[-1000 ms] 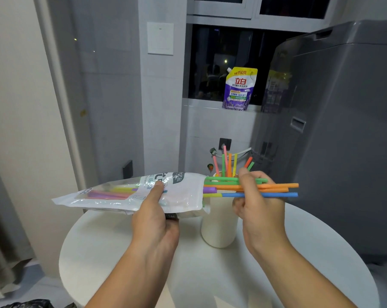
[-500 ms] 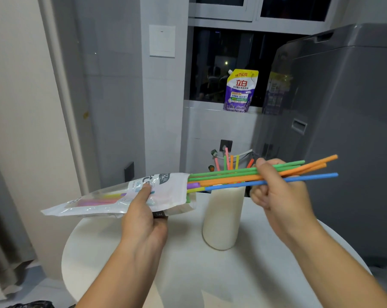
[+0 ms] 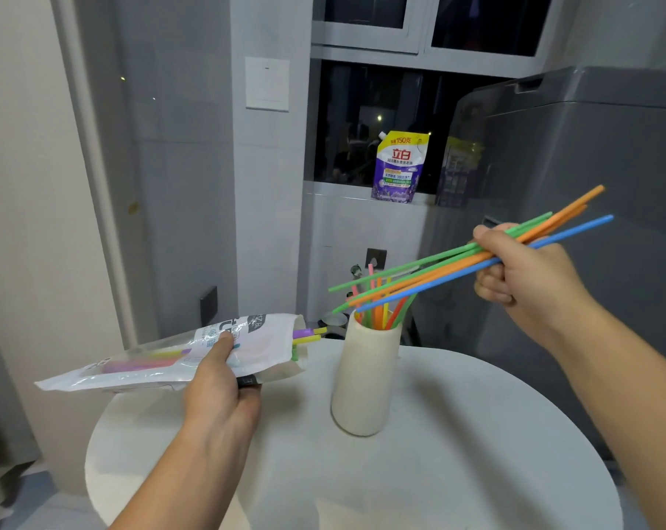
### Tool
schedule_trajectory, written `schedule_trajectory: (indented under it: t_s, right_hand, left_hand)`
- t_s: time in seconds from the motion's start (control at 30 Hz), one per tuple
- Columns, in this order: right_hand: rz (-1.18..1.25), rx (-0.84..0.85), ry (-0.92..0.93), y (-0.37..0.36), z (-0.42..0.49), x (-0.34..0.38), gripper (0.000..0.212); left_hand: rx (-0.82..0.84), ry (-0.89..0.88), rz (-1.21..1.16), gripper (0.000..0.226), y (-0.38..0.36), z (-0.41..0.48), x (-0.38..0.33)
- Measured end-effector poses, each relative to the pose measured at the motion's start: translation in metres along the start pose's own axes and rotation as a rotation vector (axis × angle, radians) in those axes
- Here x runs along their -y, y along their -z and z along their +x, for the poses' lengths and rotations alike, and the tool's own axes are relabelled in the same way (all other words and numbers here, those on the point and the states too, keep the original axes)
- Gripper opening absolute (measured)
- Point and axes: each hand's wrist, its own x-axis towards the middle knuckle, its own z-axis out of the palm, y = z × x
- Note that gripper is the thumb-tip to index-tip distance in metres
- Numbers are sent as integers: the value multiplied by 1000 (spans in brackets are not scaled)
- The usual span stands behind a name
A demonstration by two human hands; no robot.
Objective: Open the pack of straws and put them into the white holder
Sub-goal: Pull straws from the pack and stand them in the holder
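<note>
Straws [image 3: 473,263] in green, orange and blue lie as a loose fan in the right hand [image 3: 526,273], which is closed around them near their upper ends. Their long axis runs on a slant: the high ends point up and to the right, past the fist, and the low ends point down and to the left, hanging just above the mouth of the white holder [image 3: 365,376]. That slant is what the next move depends on. The free tips already aim at the opening, so my judgement is that the bundle needs to be tipped nearer upright and lowered, or some tips may catch the rim or the straws already standing inside.

The holder stands upright on the round white worktop [image 3: 457,453], between the two hands and lower than the right one. The right hand is the nearer to its mouth by way of the straws.

The left hand [image 3: 218,392] is clamped on the straw pack [image 3: 163,357], held roughly level, open end toward the holder. A few purple and yellow straws poke out of that end, so more remain to move.
</note>
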Motion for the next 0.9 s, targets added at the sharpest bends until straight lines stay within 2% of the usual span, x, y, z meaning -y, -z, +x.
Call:
schedule_trajectory:
  t_s: [0.13, 0.23, 0.47, 0.67, 0.8, 0.9]
  right_hand:
    - [-141, -29, 22, 8, 8, 15, 31]
    - [-248, -44, 39, 9, 12, 23, 21]
    - [-487, -26, -8, -1, 22, 20, 23]
    - [-633, 6, 56, -35, 33, 21, 22]
    - [-664, 34, 63, -53, 39, 24, 28]
    - [-701, 48, 38, -59, 40, 28, 26]
  left_hand:
    - [18, -30, -16, 39, 0, 0, 6]
    - [27, -29, 0, 39, -1, -1, 11]
    - [33, -19, 16, 41, -1, 0, 17]
    - [17, -9, 25, 41, 0, -1, 18]
    - [15, -1, 27, 36, 0, -2, 19]
    - [11, 21, 29, 22, 0, -3, 19]
